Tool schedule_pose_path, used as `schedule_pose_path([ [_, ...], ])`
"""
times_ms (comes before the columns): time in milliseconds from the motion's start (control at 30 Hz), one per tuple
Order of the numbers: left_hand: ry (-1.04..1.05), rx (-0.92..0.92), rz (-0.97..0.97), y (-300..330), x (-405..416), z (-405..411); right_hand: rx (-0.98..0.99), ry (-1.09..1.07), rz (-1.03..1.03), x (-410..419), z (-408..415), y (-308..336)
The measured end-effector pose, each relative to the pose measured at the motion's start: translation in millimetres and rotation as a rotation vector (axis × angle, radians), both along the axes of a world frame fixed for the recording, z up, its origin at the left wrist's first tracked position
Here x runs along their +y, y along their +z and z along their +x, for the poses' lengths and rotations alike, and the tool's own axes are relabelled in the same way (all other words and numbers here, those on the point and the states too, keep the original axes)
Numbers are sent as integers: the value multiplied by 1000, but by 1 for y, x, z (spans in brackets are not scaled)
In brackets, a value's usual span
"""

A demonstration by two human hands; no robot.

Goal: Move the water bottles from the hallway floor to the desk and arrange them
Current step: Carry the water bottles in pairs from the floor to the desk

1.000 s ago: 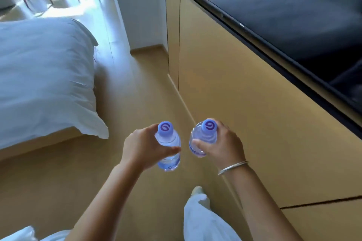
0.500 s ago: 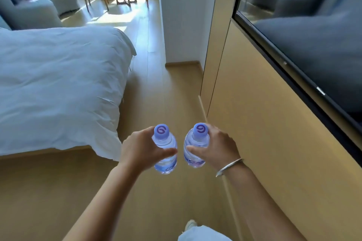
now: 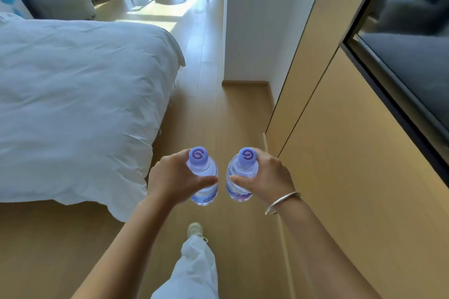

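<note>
Bottles (image 3: 203,177) gripped (one per hand (image 3: 170,178)), bed edge (image 3: 155,153) left

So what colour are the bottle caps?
Both caps are light purple with a darker purple swirl, seen in the head view.

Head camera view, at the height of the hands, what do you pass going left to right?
White bed cover → left hand → left bottle → right bottle → right hand → wooden wall panel.
</note>
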State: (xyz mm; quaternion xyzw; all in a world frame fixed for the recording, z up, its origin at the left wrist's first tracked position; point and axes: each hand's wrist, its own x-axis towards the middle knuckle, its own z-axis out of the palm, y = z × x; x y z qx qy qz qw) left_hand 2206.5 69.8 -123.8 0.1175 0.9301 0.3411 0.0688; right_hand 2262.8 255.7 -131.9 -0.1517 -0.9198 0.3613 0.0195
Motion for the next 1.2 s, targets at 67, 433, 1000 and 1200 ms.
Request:
schedule_pose_path([
  [67, -7, 1, 8, -3, 3, -42, 2, -11, -8, 1, -41, -3],
  [433, -64, -7, -36, 6, 19, -244, 40, -99, -40, 11, -230, 2],
  [1000, -13, -92, 23, -11, 156, -534, -15, 5, -64, 153, -525, -9],
  [1200, 51, -61, 32, -7, 193, -634, -6, 82, -27, 195, -636, -1],
])
